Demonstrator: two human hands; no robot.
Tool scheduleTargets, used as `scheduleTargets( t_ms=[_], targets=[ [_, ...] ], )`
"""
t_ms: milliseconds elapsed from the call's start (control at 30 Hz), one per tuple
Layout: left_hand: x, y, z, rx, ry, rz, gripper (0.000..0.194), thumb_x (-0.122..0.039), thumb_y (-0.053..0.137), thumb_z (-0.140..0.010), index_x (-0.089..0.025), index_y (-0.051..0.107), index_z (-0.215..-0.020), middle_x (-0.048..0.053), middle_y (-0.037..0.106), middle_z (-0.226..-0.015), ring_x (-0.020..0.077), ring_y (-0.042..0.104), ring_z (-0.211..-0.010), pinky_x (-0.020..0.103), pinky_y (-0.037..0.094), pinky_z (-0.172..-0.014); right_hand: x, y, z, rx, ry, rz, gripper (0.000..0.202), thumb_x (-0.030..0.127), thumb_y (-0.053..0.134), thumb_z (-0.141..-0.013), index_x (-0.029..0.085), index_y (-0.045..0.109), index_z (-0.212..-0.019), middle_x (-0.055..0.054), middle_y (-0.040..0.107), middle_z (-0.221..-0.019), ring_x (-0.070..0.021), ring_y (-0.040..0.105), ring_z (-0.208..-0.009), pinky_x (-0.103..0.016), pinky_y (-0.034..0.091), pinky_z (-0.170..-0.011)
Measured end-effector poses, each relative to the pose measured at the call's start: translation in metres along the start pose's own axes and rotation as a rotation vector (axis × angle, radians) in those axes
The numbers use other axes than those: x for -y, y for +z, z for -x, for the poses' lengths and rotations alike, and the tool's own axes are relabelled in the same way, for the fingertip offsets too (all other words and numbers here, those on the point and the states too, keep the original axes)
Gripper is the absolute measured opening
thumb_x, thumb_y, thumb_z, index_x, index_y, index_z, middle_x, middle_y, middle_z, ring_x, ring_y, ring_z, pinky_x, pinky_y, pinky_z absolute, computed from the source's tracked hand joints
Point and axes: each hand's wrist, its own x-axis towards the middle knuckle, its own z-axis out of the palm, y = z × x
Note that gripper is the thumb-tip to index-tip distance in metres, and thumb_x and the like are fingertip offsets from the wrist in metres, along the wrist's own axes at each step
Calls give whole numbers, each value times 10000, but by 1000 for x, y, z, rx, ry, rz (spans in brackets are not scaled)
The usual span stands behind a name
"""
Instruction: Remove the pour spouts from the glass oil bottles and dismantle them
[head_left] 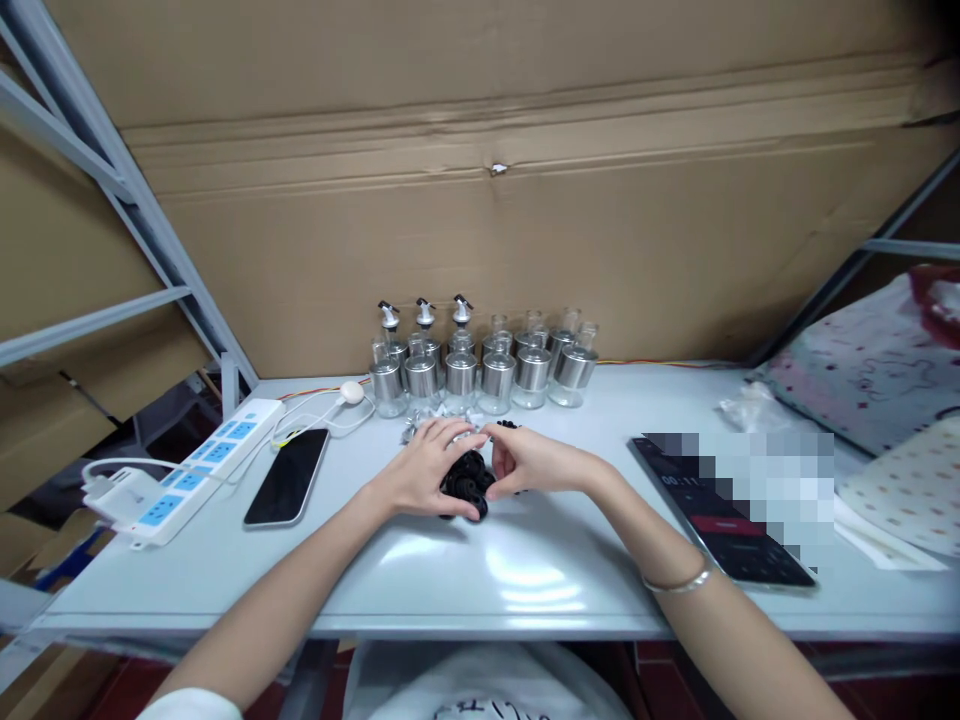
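A small heap of black parts (469,482), seemingly small plastic or rubber pieces, lies on the grey tabletop in front of me. My left hand (429,468) curves around the heap's left side, fingers and thumb spread. On the other side my right hand (536,462) has its thumb and forefinger apart at the heap's edge, the other fingers curled. Silvery pieces (442,412) lie just behind my left hand, partly covered by it. Further back stand two rows of glass bottles with metal sleeves (461,375); three in the back row carry pourer spouts (425,312).
At left are a white power strip (206,465) with a charger and cable, and a dark phone (289,478). A larger device showing a timer (727,520) lies at right, near patterned bags (862,350). Cardboard (487,240) walls off the table's back.
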Motion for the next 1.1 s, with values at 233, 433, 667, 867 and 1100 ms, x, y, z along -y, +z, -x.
scheduleTargets(
  t_ms=[233,433,667,867,1100],
  targets=[
    [-17,1,-1,33,21,-46,837,-586,649,-702,-169,357,-1367,181,444,-1358,325,351,-1312,526,235,-1100,7,-40,-16,-463,-158,-99,324,417,696,-687,185,549,-860,-42,609,-871,-176,573,-805,-333,473,-741],
    [-19,-2,-1,-71,111,23,693,-602,541,-789,-199,399,-1334,152,503,-1308,302,413,-1265,487,300,-1066,22,-83,-66,-962,46,485,185,340,573,-810,176,660,-815,-119,614,-1047,-324,469,-1081,-492,367,-892],
    [-18,-6,-3,-112,64,14,470,-441,470,-888,-177,445,-1276,139,550,-1250,264,467,-1206,442,366,-1021,30,-111,-126,-868,299,609,373,491,624,-781,126,693,-798,-194,579,-1123,-383,412,-1160,-530,326,-898],
    [-19,-5,-3,-147,86,6,407,-410,419,-920,-157,484,-1233,132,589,-1200,243,500,-1176,401,411,-985,21,-113,-151,-832,203,662,499,597,617,-733,119,545,-612,-262,605,-1020,-419,450,-1103,-624,291,-862],
    [-15,-9,-2,-244,94,-13,332,-332,408,-924,-154,532,-1176,124,625,-1137,227,531,-1125,390,443,-948,37,-119,-150,-873,171,660,411,487,615,-778,130,516,-599,-195,616,-867,-378,505,-1023,-585,330,-849]
  ],
)
